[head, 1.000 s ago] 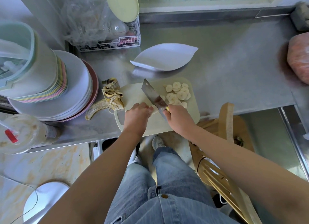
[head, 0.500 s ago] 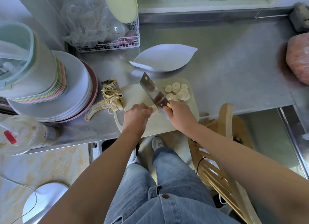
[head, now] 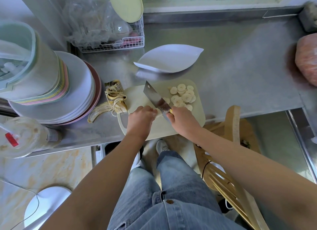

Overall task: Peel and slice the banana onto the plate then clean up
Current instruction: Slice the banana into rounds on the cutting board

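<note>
While the cleaver (head: 155, 96) stands tilted over the pale cutting board (head: 137, 94) at the centre of the frame, the right grip (head: 183, 121) is curled round its handle, just below the blade. The left grip (head: 139, 119), fingers bent, pinches the last stub of peeled banana (head: 158, 115) down on the board, right beside the blade's left face. A heap of cut banana slices (head: 182, 96) lies on the board's upper right part. The white leaf-shaped plate (head: 169, 60) sits on the counter (head: 231, 75) just above the board. The banana peel (head: 111, 101) lies left of the board, beside a stack of plates (head: 77, 85) at the left of the frame.
</note>
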A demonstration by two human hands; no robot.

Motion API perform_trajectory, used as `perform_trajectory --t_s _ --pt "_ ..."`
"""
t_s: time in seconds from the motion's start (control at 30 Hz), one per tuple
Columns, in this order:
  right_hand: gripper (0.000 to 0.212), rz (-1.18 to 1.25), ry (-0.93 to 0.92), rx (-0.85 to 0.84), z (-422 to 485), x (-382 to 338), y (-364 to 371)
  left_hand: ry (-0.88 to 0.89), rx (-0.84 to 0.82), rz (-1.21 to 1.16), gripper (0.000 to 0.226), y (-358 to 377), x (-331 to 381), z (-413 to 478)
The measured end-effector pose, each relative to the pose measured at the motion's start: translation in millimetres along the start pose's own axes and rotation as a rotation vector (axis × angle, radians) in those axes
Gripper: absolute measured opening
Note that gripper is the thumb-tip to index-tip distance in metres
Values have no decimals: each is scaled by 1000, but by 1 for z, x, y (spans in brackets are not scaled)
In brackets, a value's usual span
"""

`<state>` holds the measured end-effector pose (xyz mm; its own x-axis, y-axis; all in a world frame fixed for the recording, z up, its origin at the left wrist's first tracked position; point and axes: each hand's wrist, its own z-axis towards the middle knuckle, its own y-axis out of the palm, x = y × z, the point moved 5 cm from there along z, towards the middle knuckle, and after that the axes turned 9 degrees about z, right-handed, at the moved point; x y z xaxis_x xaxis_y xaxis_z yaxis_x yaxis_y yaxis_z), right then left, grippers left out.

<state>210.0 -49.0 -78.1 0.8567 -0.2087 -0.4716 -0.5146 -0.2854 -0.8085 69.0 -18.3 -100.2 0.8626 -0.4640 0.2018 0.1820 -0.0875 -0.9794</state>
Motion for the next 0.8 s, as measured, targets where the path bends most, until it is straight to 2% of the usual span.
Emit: perform_trajectory --t_s 0.27,0.5,0.6,0.8 --pt "33 -6 -13 25 1 2 17 1 28 -20 19 -1 -2 -2" --pt "32 54 -20 103 3 1 -4 -9 59 -92 16 -7 -9 -6" --pt "32 49 -27 99 3 0 -7 -26 42 -94 9 -5 -10 -6" --pt "34 5 -32 94 -1 2 -5 -18 30 -87 10 -5 -11 -4"
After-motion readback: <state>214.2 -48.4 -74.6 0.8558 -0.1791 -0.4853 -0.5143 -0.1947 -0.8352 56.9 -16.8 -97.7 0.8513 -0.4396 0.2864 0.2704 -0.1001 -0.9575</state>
